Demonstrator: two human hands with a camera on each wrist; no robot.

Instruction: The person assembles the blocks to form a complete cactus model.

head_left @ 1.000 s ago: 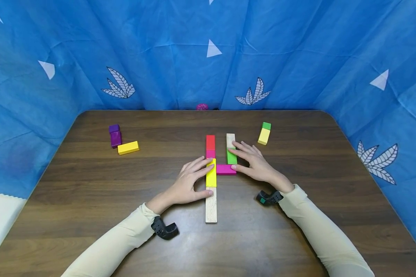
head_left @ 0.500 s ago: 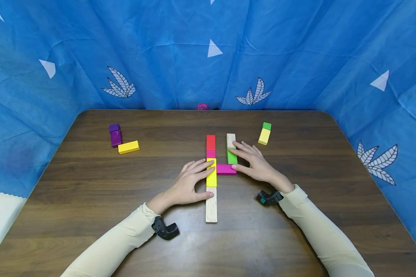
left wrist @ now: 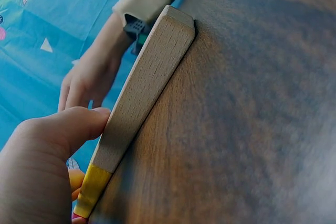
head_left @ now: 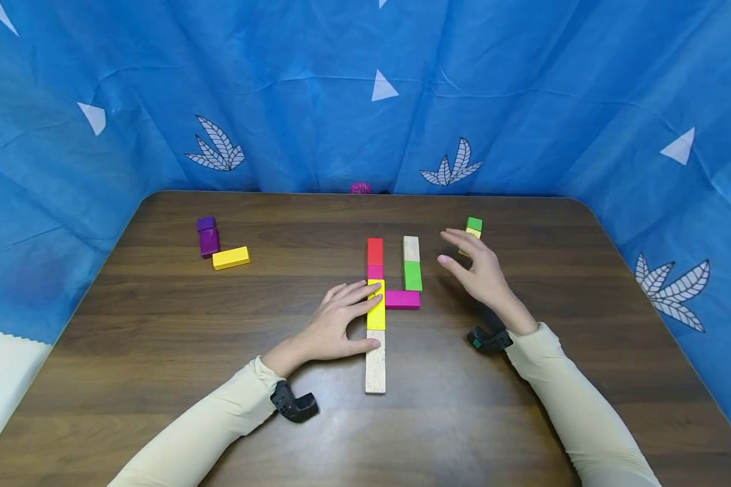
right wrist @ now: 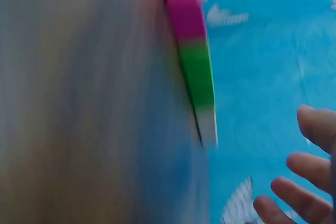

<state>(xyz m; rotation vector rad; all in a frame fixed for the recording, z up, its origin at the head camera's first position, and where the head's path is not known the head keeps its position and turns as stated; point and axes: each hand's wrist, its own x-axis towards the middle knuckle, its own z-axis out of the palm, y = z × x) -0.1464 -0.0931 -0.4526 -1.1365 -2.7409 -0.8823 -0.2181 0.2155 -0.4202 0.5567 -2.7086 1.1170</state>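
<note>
My left hand point(head_left: 325, 329) rests along a row of blocks, its fingertips on a yellow block point(head_left: 375, 320) and its thumb on a plain wooden block point(head_left: 375, 372). Beyond these, the row runs on with a pink block point(head_left: 375, 272) and a red block point(head_left: 374, 250). A magenta block point(head_left: 403, 299) juts right from the yellow one, and from its end a green block point(head_left: 412, 276) and a pale wooden block point(head_left: 411, 248) extend away. Holding nothing, my right hand point(head_left: 482, 272) hovers with spread fingers near a pale yellow block point(head_left: 474, 233), which it partly covers, and a small green block point(head_left: 474, 223).
At the back left of the brown table point(head_left: 268, 230) lie two purple blocks point(head_left: 208, 242) and another yellow block point(head_left: 231, 258). A blue patterned curtain point(head_left: 317, 101) hangs behind the table and at both sides.
My right hand has left the green and magenta blocks and moved right, towards the pale yellow block. My left hand stays on the row. The head view has shifted slightly.
</note>
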